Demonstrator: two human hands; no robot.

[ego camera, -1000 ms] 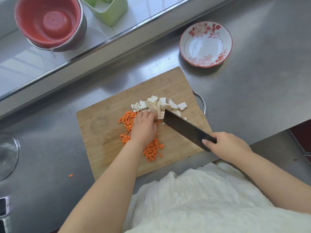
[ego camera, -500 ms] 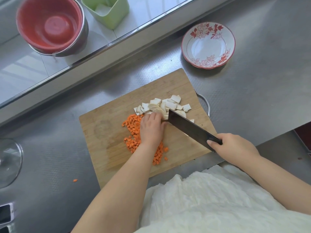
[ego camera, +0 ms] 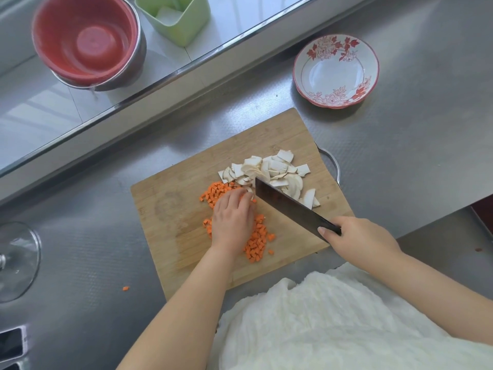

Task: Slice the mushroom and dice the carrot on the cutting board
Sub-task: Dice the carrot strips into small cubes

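A wooden cutting board [ego camera: 170, 209] lies on the steel counter. White mushroom slices [ego camera: 269, 169] are heaped at its far right part. Diced carrot [ego camera: 256, 244] lies in two patches, partly under my left hand [ego camera: 232, 217]. That hand rests knuckles-up on the board, its curled fingertips against a small piece of mushroom that I can barely see. My right hand [ego camera: 362, 236] grips the handle of a dark cleaver [ego camera: 288, 204], whose blade stands edge-down right beside my left fingertips, between them and the mushroom heap.
A red-flowered bowl [ego camera: 336, 70] stands beyond the board at the right. On the sill behind are a red basin in a steel bowl [ego camera: 88, 41] and a green container [ego camera: 176, 17]. A glass lid [ego camera: 16, 260] lies at left. One carrot cube [ego camera: 125, 288] sits on the counter.
The cleaver has kept its place against my left fingertips while more slices have fallen onto the right side of the heap. My left hand has drawn back slightly toward me.
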